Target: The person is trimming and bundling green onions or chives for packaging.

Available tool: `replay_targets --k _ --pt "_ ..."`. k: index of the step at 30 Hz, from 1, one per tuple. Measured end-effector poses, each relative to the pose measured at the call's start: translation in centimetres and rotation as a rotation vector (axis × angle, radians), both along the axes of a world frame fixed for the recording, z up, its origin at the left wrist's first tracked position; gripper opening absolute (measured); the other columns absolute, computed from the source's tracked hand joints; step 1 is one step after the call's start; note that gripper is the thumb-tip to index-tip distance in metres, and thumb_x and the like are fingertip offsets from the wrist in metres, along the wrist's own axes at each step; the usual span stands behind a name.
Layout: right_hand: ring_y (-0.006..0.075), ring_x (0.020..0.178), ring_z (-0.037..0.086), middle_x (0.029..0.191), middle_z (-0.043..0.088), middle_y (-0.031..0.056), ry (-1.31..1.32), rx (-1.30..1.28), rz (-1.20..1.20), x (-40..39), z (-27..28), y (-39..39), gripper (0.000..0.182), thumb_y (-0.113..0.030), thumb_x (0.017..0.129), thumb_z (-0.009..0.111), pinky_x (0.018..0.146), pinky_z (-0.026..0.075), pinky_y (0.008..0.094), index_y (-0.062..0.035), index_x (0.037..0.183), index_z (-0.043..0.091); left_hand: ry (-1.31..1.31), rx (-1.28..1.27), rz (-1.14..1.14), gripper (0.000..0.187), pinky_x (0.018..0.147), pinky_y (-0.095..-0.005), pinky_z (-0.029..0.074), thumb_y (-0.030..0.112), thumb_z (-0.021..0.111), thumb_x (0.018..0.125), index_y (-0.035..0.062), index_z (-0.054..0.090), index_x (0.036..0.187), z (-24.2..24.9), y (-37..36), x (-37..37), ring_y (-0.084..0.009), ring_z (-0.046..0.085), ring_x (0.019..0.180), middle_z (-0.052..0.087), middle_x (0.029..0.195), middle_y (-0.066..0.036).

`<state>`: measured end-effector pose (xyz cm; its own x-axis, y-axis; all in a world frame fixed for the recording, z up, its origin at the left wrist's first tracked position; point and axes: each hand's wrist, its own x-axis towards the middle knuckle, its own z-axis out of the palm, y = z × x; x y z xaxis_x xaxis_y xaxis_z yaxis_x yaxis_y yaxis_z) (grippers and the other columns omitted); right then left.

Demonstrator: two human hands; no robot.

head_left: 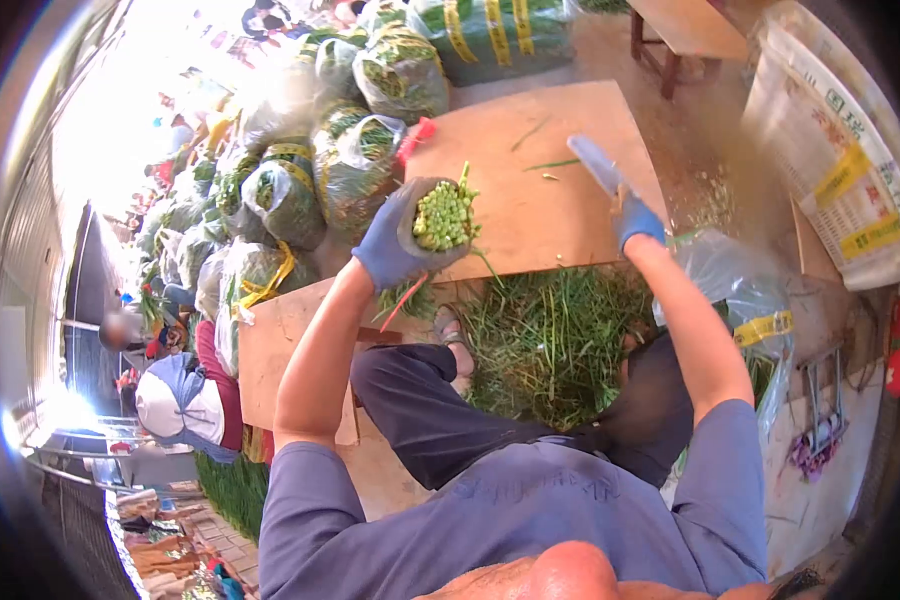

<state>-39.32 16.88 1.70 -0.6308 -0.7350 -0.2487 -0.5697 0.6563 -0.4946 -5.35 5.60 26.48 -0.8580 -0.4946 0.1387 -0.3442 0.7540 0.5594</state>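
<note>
My left hand (390, 240), in a blue and grey glove, is wrapped round a bundle of thin green stems (444, 217). The pale green ends of the bundle face up, above the near left part of the wooden board (540, 210). In its blue glove, my right hand (638, 220) grips a knife (596, 163) over the board's right edge. The broad blade points up and to the left, apart from the bundle. A few loose green stem pieces (552, 164) lie on the board. A red strip (415, 140) is at its left edge.
Loose green stems (560, 345) cover the floor between my legs. Bulging plastic bags of greens (360, 160) are piled left and behind. To the right stand a clear plastic bag (735, 290) and a printed sack (835, 160). Another person (185, 405) sits at the left.
</note>
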Motion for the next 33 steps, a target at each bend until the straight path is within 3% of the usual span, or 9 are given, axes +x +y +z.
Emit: replay_targets --k 4,8,10,16,17,21,25,28,33 --pt "0.0431 0.133 0.041 0.149 0.039 0.0197 0.234 0.020 0.215 6.7 4.8 2.3 0.080 -0.052 0.085 0.063 0.109 0.036 0.0494 -0.0157 0.150 0.034 0.082 0.188 -0.028 0.071 0.094 -0.0291 0.048 0.013 0.087 0.067 0.0053 0.051 0.128 4.6 3.7 2.6 -0.0093 0.056 0.105 0.059 0.117 -0.002" --pt "0.0415 0.144 0.022 0.153 0.023 0.0299 -0.073 -0.675 0.584 17.9 14.0 7.4 0.126 -0.065 0.066 0.077 0.119 0.020 0.0456 0.0030 0.151 0.015 0.238 0.513 -0.099 0.072 0.093 -0.0298 0.049 0.015 0.089 0.068 0.0048 0.051 0.128 7.6 7.4 3.3 -0.0092 0.057 0.105 0.060 0.117 -0.002" --pt "0.0421 0.144 0.020 0.154 0.019 0.0299 -0.070 -0.866 0.586 21.9 17.9 9.6 0.129 -0.062 0.062 0.081 0.119 0.019 0.0455 0.0039 0.151 0.015 0.256 0.547 -0.159 0.078 0.094 -0.0306 0.049 0.013 0.090 0.066 0.0043 0.049 0.132 8.1 8.6 3.4 -0.0095 0.056 0.107 0.060 0.120 -0.002" --pt "0.0433 0.127 0.046 0.134 0.047 0.0294 -0.228 -1.110 0.396 23.7 20.6 11.5 0.124 -0.047 0.059 0.085 0.108 0.038 0.0475 0.0054 0.148 0.018 0.407 0.850 -0.208 0.092 0.097 -0.0315 0.048 0.010 0.092 0.058 0.0037 0.044 0.137 8.1 12.8 2.4 -0.0137 0.057 0.114 0.059 0.123 -0.003" --pt "0.0408 0.116 0.056 0.125 0.055 0.0252 -0.305 -1.245 0.362 23.7 20.9 12.3 0.115 -0.041 0.059 0.086 0.098 0.046 0.0457 0.0040 0.145 0.025 0.391 0.827 -0.227 0.096 0.102 -0.0344 0.045 0.019 0.092 0.060 0.0033 0.041 0.141 7.8 12.7 2.4 -0.0173 0.054 0.121 0.056 0.130 -0.005" --pt "0.0278 0.124 0.054 0.134 0.052 0.0164 -0.343 -1.288 0.293 22.8 23.7 15.8 0.110 -0.031 0.061 0.088 0.103 0.045 0.0379 -0.0041 0.147 0.026 0.509 0.787 -0.364 0.112 0.111 -0.0385 0.037 0.042 0.086 0.067 0.0045 0.022 0.152 7.9 14.3 0.7 -0.0220 0.044 0.134 0.044 0.145 -0.009" --pt "0.0405 0.106 0.058 0.114 0.058 0.0231 -0.154 -1.255 0.112 21.8 25.2 16.6 0.107 -0.040 0.060 0.084 0.090 0.048 0.0476 -0.0013 0.143 0.030 0.682 0.731 -0.315 0.120 0.110 -0.0408 0.038 0.047 0.088 0.066 0.0102 0.015 0.154 4.5 16.5 -0.7 -0.0259 0.041 0.136 0.039 0.149 -0.010" --pt "0.0411 0.099 0.059 0.106 0.059 0.0232 0.140 -1.202 0.002 21.9 24.2 15.9 0.109 -0.044 0.059 0.083 0.086 0.046 0.0505 -0.0003 0.144 0.029 0.704 0.665 -0.122 0.095 0.105 -0.0396 0.044 0.027 0.085 0.075 0.0084 0.028 0.149 3.2 19.3 -1.4 -0.0236 0.049 0.128 0.049 0.140 -0.010" --pt "0.0403 0.104 0.057 0.111 0.059 0.0225 0.158 -1.095 0.085 22.0 24.0 15.4 0.115 -0.043 0.060 0.083 0.090 0.045 0.0487 0.0015 0.148 0.023 0.796 0.880 -0.133 0.069 0.098 -0.0361 0.051 0.020 0.078 0.084 0.0045 0.041 0.140 2.3 18.5 -1.1 -0.0217 0.057 0.118 0.056 0.131 -0.009"
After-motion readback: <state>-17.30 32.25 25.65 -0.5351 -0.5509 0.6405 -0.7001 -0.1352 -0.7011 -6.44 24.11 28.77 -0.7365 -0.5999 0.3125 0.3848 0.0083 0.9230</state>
